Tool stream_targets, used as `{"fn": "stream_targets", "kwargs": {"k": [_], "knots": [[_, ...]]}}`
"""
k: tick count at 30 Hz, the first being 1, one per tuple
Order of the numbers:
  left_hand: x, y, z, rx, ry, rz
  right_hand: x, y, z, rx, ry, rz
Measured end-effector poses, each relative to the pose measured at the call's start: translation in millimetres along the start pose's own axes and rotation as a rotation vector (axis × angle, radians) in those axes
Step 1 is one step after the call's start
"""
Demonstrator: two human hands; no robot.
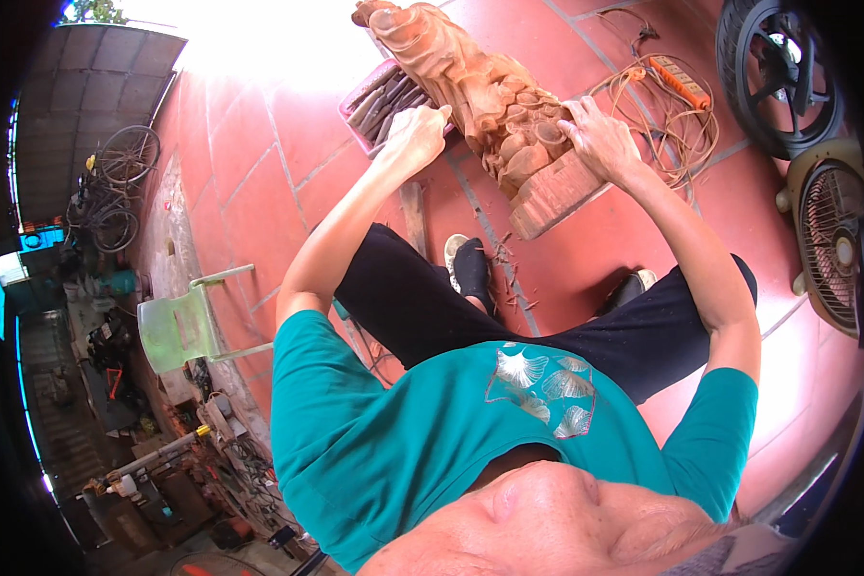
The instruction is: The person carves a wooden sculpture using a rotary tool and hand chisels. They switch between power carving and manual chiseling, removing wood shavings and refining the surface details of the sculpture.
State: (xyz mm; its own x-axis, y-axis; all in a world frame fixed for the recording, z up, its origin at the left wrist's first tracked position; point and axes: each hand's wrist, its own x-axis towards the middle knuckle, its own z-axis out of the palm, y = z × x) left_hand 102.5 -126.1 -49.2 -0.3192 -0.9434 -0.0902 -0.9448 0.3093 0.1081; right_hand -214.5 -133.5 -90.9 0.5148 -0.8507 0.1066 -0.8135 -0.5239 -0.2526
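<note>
A brown wood carving (pixel 494 91), cut in deep folds and rounded lumps, lies tilted across the floor in front of me, its plain block base (pixel 559 197) nearest to me. My right hand (pixel 605 142) grips the carving's right edge just above that base. On the other side, my left hand (pixel 418 136) is closed, its fingertips by the carving's left side. Whatever it holds, if anything, is hidden. Just beyond the left hand sits a pink basket (pixel 348 108) filled with dark, slim tools (pixel 384 101), partly covered by the carving and the hand.
Wood chips (pixel 511 274) lie between my feet, near a wooden stick (pixel 414 216). To the right are an orange power strip (pixel 680 83) with tangled cord, a wheel (pixel 776 72) and a fan (pixel 835 235). A green chair (pixel 184 328) and bicycles (pixel 115 192) stand left.
</note>
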Motion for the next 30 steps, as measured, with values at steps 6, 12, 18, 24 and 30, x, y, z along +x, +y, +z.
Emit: {"fn": "stream_targets", "kwargs": {"k": [6,12,18,24,30], "knots": [[3.8,-3.0,-20.7,-0.088,-0.001,-0.074,-0.9,-1.9,-6.3,-0.025,-0.034,-0.004],[17.4,-17.5,5.2,-0.082,0.106,-0.065,0.7,-10.1,-14.1,-0.014,-0.069,0.041],[-3.6,-1.7,3.9,-0.107,-0.038,-0.049,-0.9,-5.6,-10.3,-0.003,-0.029,0.021],[6.7,-17.7,-5.6,-0.173,0.025,-0.117,1.0,-6.4,-8.5,0.059,-0.017,0.064],[11.2,-9.3,8.1,-0.089,0.046,-0.08,0.6,-6.2,-9.5,0.045,-0.023,0.06]]}}
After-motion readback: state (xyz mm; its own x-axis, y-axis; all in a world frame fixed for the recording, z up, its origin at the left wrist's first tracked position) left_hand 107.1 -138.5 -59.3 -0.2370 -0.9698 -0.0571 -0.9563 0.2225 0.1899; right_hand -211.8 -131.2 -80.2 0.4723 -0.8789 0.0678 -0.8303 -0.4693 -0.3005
